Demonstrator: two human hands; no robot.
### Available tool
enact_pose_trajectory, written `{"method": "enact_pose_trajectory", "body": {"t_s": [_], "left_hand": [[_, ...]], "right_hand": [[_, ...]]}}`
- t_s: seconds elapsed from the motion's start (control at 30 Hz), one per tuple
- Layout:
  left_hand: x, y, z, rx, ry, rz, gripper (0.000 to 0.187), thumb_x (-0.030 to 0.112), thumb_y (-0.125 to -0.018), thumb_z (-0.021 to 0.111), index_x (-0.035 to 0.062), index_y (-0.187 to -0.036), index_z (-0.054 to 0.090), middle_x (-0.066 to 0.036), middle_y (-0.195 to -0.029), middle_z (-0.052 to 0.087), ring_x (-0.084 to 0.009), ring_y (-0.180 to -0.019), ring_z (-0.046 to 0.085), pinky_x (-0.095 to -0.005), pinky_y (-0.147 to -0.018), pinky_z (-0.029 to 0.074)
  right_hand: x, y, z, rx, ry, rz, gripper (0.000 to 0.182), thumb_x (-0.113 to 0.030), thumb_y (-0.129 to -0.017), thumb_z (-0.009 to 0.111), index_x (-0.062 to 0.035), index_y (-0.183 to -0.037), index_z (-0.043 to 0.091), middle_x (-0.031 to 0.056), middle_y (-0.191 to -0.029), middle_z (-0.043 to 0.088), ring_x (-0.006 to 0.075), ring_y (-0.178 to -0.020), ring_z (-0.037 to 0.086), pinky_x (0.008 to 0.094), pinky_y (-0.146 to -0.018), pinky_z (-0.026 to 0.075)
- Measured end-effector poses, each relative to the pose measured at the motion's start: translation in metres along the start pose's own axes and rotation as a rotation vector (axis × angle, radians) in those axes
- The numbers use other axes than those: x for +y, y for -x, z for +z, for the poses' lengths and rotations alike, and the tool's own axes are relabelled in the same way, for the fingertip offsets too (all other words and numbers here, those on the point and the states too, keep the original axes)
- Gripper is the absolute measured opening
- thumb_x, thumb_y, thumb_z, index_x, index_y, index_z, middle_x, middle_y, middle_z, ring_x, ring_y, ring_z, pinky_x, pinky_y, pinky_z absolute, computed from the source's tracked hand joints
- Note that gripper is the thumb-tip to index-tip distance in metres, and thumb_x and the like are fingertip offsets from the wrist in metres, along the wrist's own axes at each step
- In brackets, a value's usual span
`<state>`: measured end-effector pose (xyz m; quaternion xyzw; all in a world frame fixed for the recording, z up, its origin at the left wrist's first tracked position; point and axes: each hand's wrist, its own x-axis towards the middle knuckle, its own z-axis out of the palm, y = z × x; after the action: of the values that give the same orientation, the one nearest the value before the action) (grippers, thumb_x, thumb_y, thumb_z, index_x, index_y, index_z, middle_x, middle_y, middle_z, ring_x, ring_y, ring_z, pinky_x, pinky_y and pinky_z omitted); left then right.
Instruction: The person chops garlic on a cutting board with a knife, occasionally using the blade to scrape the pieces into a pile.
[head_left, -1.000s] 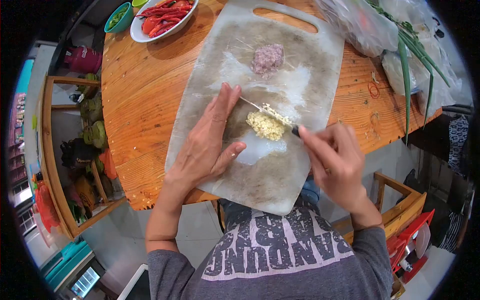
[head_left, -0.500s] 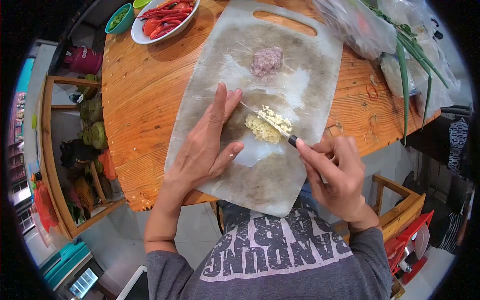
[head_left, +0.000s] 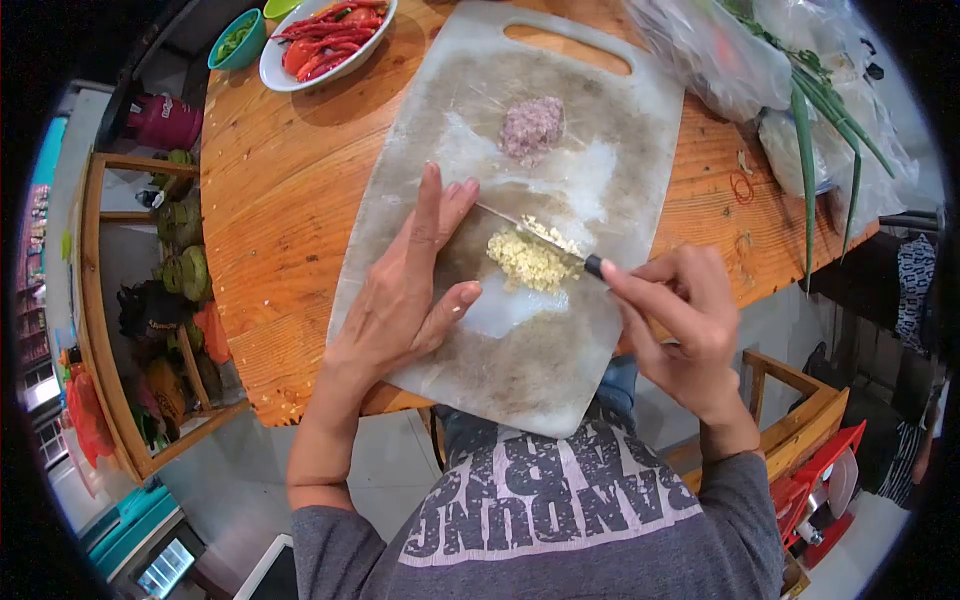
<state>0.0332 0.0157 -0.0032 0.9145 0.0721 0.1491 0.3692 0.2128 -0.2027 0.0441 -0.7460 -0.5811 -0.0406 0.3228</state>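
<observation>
A knife [head_left: 528, 228] with a black handle lies slantwise over a heap of finely chopped pale yellow bits [head_left: 530, 262] on the worn cutting board [head_left: 520, 385]. My right hand [head_left: 685, 325] is wrapped round its handle, to the right of the heap. My left hand [head_left: 405, 280] is at the board's left side, fingers spread, with its fingertips close to the blade's tip; whether they touch it I cannot tell. A small mound of minced pinkish-purple stuff [head_left: 532, 130] sits farther up the board.
At the upper left of the wooden table [head_left: 280, 220] are a white bowl [head_left: 272, 72] of red chillies and tomatoes and a teal bowl [head_left: 250, 58] with green pieces. Plastic bags [head_left: 720, 70] and green stalks [head_left: 805, 150] lie at the upper right. A wooden stool [head_left: 800, 410] stands below right.
My right hand and the knife handle have moved slightly up and to the right. The blade lies at a flatter angle. My left hand has barely shifted.
</observation>
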Motion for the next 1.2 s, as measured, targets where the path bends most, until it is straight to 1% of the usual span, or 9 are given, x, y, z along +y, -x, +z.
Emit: {"method": "enact_pose_trajectory", "body": {"t_s": [0.17,0.27,0.4,0.5,0.63,0.93,1.03,1.13,1.2], "left_hand": [[0.002,0.000,0.001,0.012,-0.044,0.006,0.099,0.030,-0.096,0.064,0.0028,-0.161,-0.005,-0.021,-0.154,0.044,-0.0446,-0.142,0.040,-0.0456,-0.117,0.033],[0.004,0.002,0.002,-0.013,-0.041,0.008,0.099,0.031,-0.096,0.065,0.0025,-0.161,-0.005,-0.021,-0.154,0.044,-0.0447,-0.142,0.040,-0.0453,-0.117,0.033],[0.004,0.002,0.003,-0.005,-0.028,0.004,0.099,0.029,-0.096,0.064,0.0023,-0.161,-0.005,-0.020,-0.154,0.045,-0.0434,-0.142,0.040,-0.0450,-0.118,0.033],[0.005,0.000,0.003,-0.017,-0.031,0.014,0.099,0.029,-0.096,0.064,0.0022,-0.160,-0.007,-0.019,-0.154,0.046,-0.0421,-0.143,0.040,-0.0447,-0.118,0.033],[0.005,0.003,0.003,-0.031,0.005,0.006,0.099,0.031,-0.097,0.063,0.0019,-0.160,-0.007,-0.019,-0.154,0.046,-0.0416,-0.142,0.041,-0.0447,-0.118,0.032],[0.003,-0.002,0.002,-0.025,-0.015,0.012,0.099,0.036,-0.098,0.061,0.0011,-0.160,-0.007,-0.020,-0.152,0.048,-0.0406,-0.143,0.041,-0.0452,-0.118,0.033],[0.001,0.002,0.002,-0.031,0.013,0.009,0.099,0.036,-0.098,0.061,0.0012,-0.160,-0.007,-0.020,-0.151,0.049,-0.0405,-0.143,0.041,-0.0452,-0.118,0.033],[0.001,-0.001,0.005,-0.020,0.031,0.022,0.098,0.035,-0.098,0.061,0.0019,-0.160,-0.007,-0.020,-0.151,0.049,-0.0404,-0.142,0.042,-0.0452,-0.118,0.033],[0.003,0.000,0.005,-0.021,0.020,0.012,0.098,0.035,-0.098,0.061,0.0025,-0.160,-0.007,-0.019,-0.151,0.049,-0.0405,-0.142,0.042,-0.0452,-0.118,0.033]], "right_hand": [[0.020,0.007,0.023,-0.006,-0.115,0.061,0.041,0.003,-0.070,0.079,-0.0091,-0.109,0.077,0.0045,-0.078,0.058,0.0215,-0.069,0.051,0.0323,-0.057,0.041],[0.013,0.003,0.009,-0.027,0.005,-0.008,0.041,0.002,-0.070,0.080,-0.0098,-0.110,0.077,0.0048,-0.078,0.057,0.0214,-0.070,0.051,0.0325,-0.058,0.042],[0.008,0.007,0.003,-0.057,-0.013,0.043,0.042,0.003,-0.070,0.079,-0.0098,-0.110,0.077,0.0049,-0.078,0.056,0.0216,-0.069,0.052,0.0325,-0.059,0.042],[0.015,0.011,0.017,-0.035,-0.127,0.118,0.045,0.004,-0.069,0.080,-0.0089,-0.111,0.076,0.0046,-0.078,0.055,0.0210,-0.069,0.052,0.0326,-0.059,0.042],[-0.017,0.019,0.003,-0.071,-0.056,0.103,0.046,0.003,-0.069,0.079,-0.0083,-0.114,0.076,0.0048,-0.079,0.053,0.0211,-0.071,0.053,0.0328,-0.059,0.043],[-0.016,0.029,0.015,-0.026,-0.077,0.136,0.046,0.004,-0.070,0.079,-0.0088,-0.114,0.076,0.0048,-0.078,0.053,0.0217,-0.067,0.052,0.0331,-0.057,0.041],[-0.012,0.031,0.028,0.007,-0.152,0.166,0.045,0.005,-0.069,0.078,-0.0079,-0.112,0.076,0.0046,-0.075,0.052,0.0213,-0.065,0.050,0.0330,-0.056,0.040],[-0.009,0.017,0.000,0.007,-0.095,0.036,0.039,0.006,-0.070,0.078,-0.0060,-0.108,0.077,0.0049,-0.074,0.052,0.0212,-0.064,0.049,0.0329,-0.056,0.039],[-0.003,0.011,0.007,0.030,-0.112,0.072,0.035,0.006,-0.071,0.078,-0.0049,-0.104,0.077,0.0052,-0.074,0.053,0.0209,-0.064,0.049,0.0330,-0.055,0.039]]}}
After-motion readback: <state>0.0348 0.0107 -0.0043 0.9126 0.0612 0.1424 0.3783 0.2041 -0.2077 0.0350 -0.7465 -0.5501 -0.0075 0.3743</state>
